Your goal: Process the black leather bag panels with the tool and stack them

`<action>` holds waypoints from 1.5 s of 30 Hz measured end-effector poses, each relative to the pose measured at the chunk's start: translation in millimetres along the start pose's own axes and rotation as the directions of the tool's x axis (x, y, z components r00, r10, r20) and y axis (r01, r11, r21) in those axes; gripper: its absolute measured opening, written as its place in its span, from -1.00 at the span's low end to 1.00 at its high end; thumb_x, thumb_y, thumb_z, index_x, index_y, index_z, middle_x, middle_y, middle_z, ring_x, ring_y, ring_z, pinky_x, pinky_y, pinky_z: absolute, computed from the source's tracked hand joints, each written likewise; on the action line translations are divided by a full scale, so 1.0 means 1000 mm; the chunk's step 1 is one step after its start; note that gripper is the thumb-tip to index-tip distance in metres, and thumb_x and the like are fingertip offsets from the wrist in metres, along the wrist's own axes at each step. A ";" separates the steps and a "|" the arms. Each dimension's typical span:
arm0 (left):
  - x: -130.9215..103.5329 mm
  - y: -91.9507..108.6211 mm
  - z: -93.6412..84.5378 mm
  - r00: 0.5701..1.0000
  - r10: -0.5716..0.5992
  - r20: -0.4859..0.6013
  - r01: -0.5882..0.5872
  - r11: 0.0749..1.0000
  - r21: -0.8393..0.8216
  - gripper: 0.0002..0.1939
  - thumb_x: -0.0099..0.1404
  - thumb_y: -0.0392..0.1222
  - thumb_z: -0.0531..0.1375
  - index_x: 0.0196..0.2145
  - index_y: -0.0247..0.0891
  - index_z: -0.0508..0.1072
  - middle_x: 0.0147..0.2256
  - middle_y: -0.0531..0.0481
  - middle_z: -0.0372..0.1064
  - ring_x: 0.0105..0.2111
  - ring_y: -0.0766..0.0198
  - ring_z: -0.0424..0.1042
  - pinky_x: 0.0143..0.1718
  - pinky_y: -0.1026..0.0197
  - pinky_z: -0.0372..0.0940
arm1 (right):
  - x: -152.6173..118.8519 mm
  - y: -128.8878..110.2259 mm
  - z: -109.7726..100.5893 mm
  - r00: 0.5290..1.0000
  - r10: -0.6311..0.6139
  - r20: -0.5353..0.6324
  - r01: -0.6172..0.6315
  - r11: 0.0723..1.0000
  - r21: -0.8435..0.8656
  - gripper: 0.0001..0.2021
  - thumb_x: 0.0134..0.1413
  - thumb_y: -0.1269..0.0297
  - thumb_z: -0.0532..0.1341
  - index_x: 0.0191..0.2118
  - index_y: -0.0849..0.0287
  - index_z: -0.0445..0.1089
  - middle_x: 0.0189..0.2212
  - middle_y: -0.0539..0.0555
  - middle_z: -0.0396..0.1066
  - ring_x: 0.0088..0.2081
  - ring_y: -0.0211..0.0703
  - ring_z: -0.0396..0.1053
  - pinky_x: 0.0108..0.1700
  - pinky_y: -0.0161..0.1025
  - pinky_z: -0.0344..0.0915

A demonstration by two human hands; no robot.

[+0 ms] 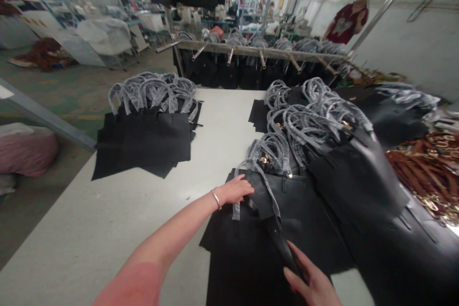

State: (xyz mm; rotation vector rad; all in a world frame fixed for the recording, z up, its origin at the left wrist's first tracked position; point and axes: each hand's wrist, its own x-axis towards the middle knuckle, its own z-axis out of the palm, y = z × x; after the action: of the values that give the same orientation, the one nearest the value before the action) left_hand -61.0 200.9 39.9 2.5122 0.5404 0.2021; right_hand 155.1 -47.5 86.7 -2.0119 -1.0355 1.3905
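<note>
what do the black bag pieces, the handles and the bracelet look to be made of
Black bag pieces: leather or a leather-like synthetic, smooth with a soft sheen where they curve; the look can't settle which.
Handles: wrapped in what seems clear plastic film, judging by the crinkled whitish glints; the strap material underneath is unclear.
Bracelet: probably metal, silvery with bright highlights.

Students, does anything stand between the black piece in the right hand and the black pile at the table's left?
Yes: in this view, the left hand and its forearm lie across the straight line from the black piece to the black pile.
</note>
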 end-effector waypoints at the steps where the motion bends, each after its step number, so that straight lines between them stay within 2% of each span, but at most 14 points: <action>1: -0.004 0.004 -0.002 1.000 -0.015 0.022 0.017 0.999 -0.050 -0.69 -0.08 -0.49 0.32 -0.41 -0.17 0.38 -0.39 0.10 0.35 -0.22 0.21 0.35 0.18 0.02 -0.06 | -0.001 -0.001 -0.002 1.000 -0.004 0.011 0.004 1.000 0.002 -0.30 -0.12 -0.02 0.26 0.18 0.13 0.28 -0.29 0.04 0.55 -0.43 -0.10 0.41 -0.35 -0.25 0.37; 4: -0.022 0.017 0.001 0.970 -0.236 0.061 0.242 0.911 -0.335 -0.66 -0.19 -0.42 0.39 -0.45 -0.18 0.38 -0.52 0.16 0.30 -0.37 0.23 0.36 -0.02 0.13 0.17 | -0.005 -0.004 -0.006 0.998 -0.017 0.053 0.015 0.999 0.034 -0.26 -0.07 0.00 0.25 0.24 0.21 0.19 -0.30 0.05 0.53 -0.46 -0.15 0.35 -0.36 -0.26 0.34; 7: -0.046 0.033 0.020 0.854 -0.494 0.164 0.445 0.530 -0.721 -0.66 -0.25 -0.34 0.42 -0.48 -0.24 0.40 -0.59 0.17 0.28 -0.52 0.28 0.36 -0.33 0.24 0.25 | -0.012 -0.009 -0.007 0.996 -0.005 0.088 -0.002 0.998 0.070 -0.25 -0.06 -0.01 0.25 0.25 0.20 0.16 -0.41 0.01 0.49 -0.48 -0.17 0.33 -0.40 -0.27 0.31; 10: -0.066 0.056 0.049 0.788 -0.570 0.235 0.444 0.259 -0.858 -0.71 -0.07 -0.16 0.36 -0.39 -0.31 0.40 -0.60 0.10 0.32 -0.61 0.31 0.36 -0.46 0.25 0.26 | -0.021 -0.016 -0.003 0.986 0.009 0.165 -0.024 0.995 0.092 -0.23 -0.08 -0.02 0.26 0.26 0.19 0.16 -0.55 -0.05 0.40 -0.51 -0.18 0.33 -0.44 -0.29 0.27; 15: -0.079 0.091 0.087 0.750 -0.643 0.158 0.273 0.084 -0.958 -0.64 0.03 -0.07 0.29 -0.28 -0.34 0.37 -0.55 0.11 0.30 -0.57 0.37 0.36 -0.37 0.18 0.35 | -0.025 -0.022 0.009 0.953 0.091 0.290 -0.130 0.985 0.117 -0.18 -0.09 0.00 0.26 0.29 0.24 0.09 -0.68 -0.12 0.29 -0.61 -0.24 0.28 -0.54 -0.33 0.19; 22: -0.082 0.109 0.102 0.713 -0.694 0.099 0.125 -0.014 -0.992 -0.66 0.03 -0.06 0.31 -0.34 -0.37 0.41 -0.53 0.09 0.29 -0.55 0.39 0.35 -0.35 0.18 0.36 | -0.026 -0.023 0.008 0.948 0.143 0.285 -0.209 0.954 0.215 -0.18 -0.15 0.00 0.32 0.27 0.13 0.12 -0.48 -0.04 0.40 -0.61 -0.31 0.30 -0.58 -0.36 0.19; 27: -0.082 0.115 0.107 0.697 -0.705 0.128 0.077 -0.103 -0.992 -0.62 0.02 -0.07 0.34 -0.28 -0.36 0.39 -0.51 0.08 0.32 -0.54 0.37 0.35 -0.40 0.21 0.36 | -0.030 -0.034 0.004 0.956 0.111 0.273 -0.174 0.960 0.220 -0.20 -0.07 -0.01 0.28 0.28 0.15 0.08 -0.53 -0.07 0.37 -0.58 -0.30 0.29 -0.54 -0.37 0.19; 29: -0.082 0.118 0.108 0.682 -0.709 0.177 0.055 -0.192 -0.980 -0.60 0.08 0.00 0.30 -0.24 -0.33 0.35 -0.48 0.03 0.36 -0.53 0.36 0.35 -0.50 0.30 0.28 | -0.031 -0.041 0.002 0.967 0.095 0.237 -0.146 0.967 0.208 -0.18 -0.06 -0.02 0.27 0.29 0.19 0.05 -0.61 -0.10 0.33 -0.59 -0.29 0.27 -0.53 -0.36 0.18; 32: -0.083 0.126 0.110 0.709 -0.643 0.289 0.082 -0.333 -0.940 -0.65 0.14 0.02 0.24 -0.29 -0.31 0.29 -0.41 -0.09 0.42 -0.54 0.40 0.31 -0.59 0.38 0.10 | -0.035 -0.044 -0.003 0.977 0.094 0.192 -0.131 0.974 0.187 -0.15 -0.12 -0.02 0.30 0.28 0.23 0.10 -0.61 -0.10 0.33 -0.56 -0.26 0.28 -0.51 -0.34 0.19; 34: -0.083 0.132 0.113 0.684 -0.668 0.292 0.077 -0.332 -0.940 -0.65 0.06 -0.07 0.30 -0.32 -0.29 0.27 -0.42 -0.04 0.40 -0.56 0.44 0.26 -0.59 0.39 0.05 | -0.040 -0.040 -0.007 0.975 0.110 0.195 -0.142 0.977 0.157 -0.15 -0.16 -0.02 0.31 0.26 0.22 0.13 -0.58 -0.08 0.36 -0.56 -0.26 0.28 -0.51 -0.33 0.20; 37: -0.082 0.141 0.119 0.579 -0.800 0.157 0.005 -0.189 -0.982 -0.59 -0.05 -0.18 0.36 -0.29 -0.25 0.25 -0.46 0.09 0.35 -0.54 0.44 0.27 -0.53 0.38 0.07 | -0.049 -0.029 -0.008 0.968 0.132 0.215 -0.155 0.983 0.097 -0.18 -0.15 -0.02 0.30 0.25 0.20 0.17 -0.63 -0.10 0.33 -0.58 -0.25 0.28 -0.53 -0.32 0.21; 39: -0.083 0.143 0.122 0.547 -0.835 0.064 -0.022 -0.091 -0.996 -0.58 -0.05 -0.23 0.35 -0.26 -0.24 0.26 -0.41 0.07 0.39 -0.44 0.39 0.35 -0.41 0.36 0.15 | -0.052 -0.022 -0.006 0.964 0.142 0.223 -0.162 0.984 0.073 -0.20 -0.15 -0.02 0.29 0.25 0.17 0.18 -0.67 -0.11 0.29 -0.60 -0.24 0.29 -0.55 -0.33 0.21; 42: -0.084 0.144 0.124 0.577 -0.816 -0.019 -0.014 0.014 -1.000 -0.63 -0.03 -0.32 0.31 -0.24 -0.27 0.32 -0.34 -0.01 0.46 -0.34 0.32 0.41 -0.28 0.31 0.20 | -0.052 -0.020 0.000 0.958 0.156 0.241 -0.177 0.982 0.068 -0.23 -0.14 -0.01 0.28 0.24 0.13 0.20 -0.67 -0.11 0.30 -0.62 -0.25 0.29 -0.58 -0.35 0.19; 45: -0.085 0.142 0.125 0.620 -0.783 -0.038 0.029 0.072 -0.997 -0.70 -0.01 -0.35 0.28 -0.25 -0.32 0.40 -0.36 -0.02 0.47 -0.37 0.31 0.41 -0.32 0.30 0.20 | -0.047 -0.024 0.005 0.957 0.153 0.245 -0.181 0.979 0.097 -0.22 -0.16 0.00 0.30 0.23 0.13 0.21 -0.66 -0.11 0.31 -0.63 -0.26 0.29 -0.59 -0.35 0.19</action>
State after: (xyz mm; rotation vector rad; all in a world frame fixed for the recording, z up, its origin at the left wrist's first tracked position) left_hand -59.0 -4.5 11.5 0.8115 1.0203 0.8357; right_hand 133.4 -70.8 129.4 -1.9177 -0.8705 1.7733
